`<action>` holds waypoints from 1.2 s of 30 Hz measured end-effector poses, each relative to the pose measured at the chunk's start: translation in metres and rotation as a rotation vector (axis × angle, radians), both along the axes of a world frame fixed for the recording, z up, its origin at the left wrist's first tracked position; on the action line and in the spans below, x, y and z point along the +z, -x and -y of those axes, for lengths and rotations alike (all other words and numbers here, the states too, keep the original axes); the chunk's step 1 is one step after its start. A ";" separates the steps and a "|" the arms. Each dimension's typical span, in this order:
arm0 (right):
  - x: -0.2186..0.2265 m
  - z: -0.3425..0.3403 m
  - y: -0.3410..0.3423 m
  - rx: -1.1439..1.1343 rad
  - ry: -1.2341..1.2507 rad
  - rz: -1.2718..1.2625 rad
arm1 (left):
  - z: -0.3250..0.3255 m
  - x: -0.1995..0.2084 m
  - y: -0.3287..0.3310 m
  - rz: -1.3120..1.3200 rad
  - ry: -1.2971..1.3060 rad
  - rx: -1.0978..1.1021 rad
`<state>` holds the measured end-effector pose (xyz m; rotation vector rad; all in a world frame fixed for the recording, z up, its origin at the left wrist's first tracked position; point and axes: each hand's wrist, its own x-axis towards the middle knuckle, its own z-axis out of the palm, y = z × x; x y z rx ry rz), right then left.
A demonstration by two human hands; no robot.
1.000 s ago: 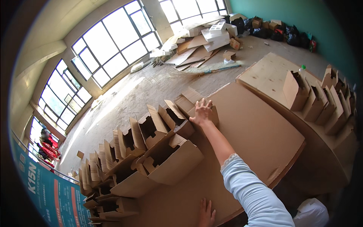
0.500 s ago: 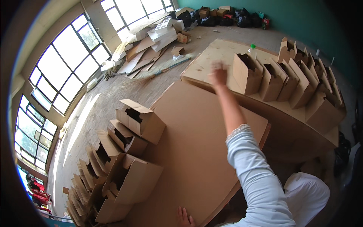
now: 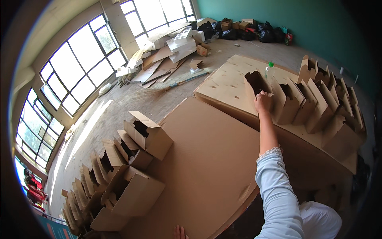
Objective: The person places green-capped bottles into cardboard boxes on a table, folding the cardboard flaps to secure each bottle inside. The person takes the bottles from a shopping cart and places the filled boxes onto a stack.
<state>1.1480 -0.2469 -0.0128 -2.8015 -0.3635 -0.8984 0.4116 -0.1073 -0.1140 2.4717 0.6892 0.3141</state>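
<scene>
My right hand (image 3: pixel 263 102) reaches forward to the nearest open cardboard box (image 3: pixel 252 85) of the right-hand group. Its fingers are closed over that box's near upper edge. The box stands upright with its top open and its inside dark. At the lower edge of the view, my left hand (image 3: pixel 180 232) rests on the flat brown cardboard surface (image 3: pixel 207 147); only a few of its fingers show, stretched out, with nothing in them. More open boxes (image 3: pixel 285 103) stand in a tight row to the right of my right hand.
Another group of open boxes (image 3: pixel 149 137) lines the left side of the cardboard-covered surface. A bottle with a green cap (image 3: pixel 269 71) stands on the wooden board (image 3: pixel 227 75) behind the right-hand boxes. Foam and cardboard scraps (image 3: pixel 171 51), a broom (image 3: pixel 175 84) and black bags (image 3: pixel 266 34) lie on the floor beyond.
My right hand has moved right and toward me, from above the wooden board to the nearest box's edge, and has closed on it. My left hand stays on the cardboard; the view has shifted slightly.
</scene>
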 end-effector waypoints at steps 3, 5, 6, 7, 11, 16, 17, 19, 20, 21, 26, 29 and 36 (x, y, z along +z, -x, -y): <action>0.005 -0.005 0.014 0.083 -0.127 -0.017 | 0.005 0.010 -0.004 -0.001 -0.005 0.008; 0.013 -0.006 0.035 0.166 -0.274 0.020 | 0.008 0.017 -0.004 0.000 -0.008 0.014; 0.017 -0.008 0.052 0.225 -0.352 0.068 | 0.008 0.010 -0.002 0.003 -0.018 0.022; 0.020 -0.009 0.071 0.286 -0.433 0.115 | 0.007 0.004 0.000 0.007 -0.027 0.030; 0.021 0.012 0.192 0.338 -0.756 -0.097 | 0.003 -0.008 0.004 0.012 0.017 0.036; 0.023 -0.022 0.368 0.678 -0.990 -0.183 | -0.002 0.008 0.006 -0.005 -0.043 0.069; 0.010 -0.032 0.396 0.769 -0.958 -0.275 | -0.004 0.005 0.011 0.023 -0.075 0.064; 0.003 -0.054 0.449 0.942 -0.907 -0.363 | -0.003 0.000 0.019 0.134 -0.039 0.089; 0.006 -0.073 0.488 1.049 -0.896 -0.376 | -0.001 -0.003 0.026 0.194 0.013 0.125; 0.009 -0.088 0.518 1.157 -0.890 -0.390 | 0.004 -0.003 0.033 0.257 0.056 0.164; 0.030 -0.129 0.659 1.524 -0.830 -0.324 | 0.052 0.035 0.150 0.251 0.059 0.228; 0.017 -0.150 0.730 1.682 -0.770 -0.249 | 0.068 0.054 0.262 0.297 0.066 0.460; -0.015 -0.177 0.844 1.517 -0.619 -0.260 | 0.077 0.077 0.566 0.495 -0.169 1.486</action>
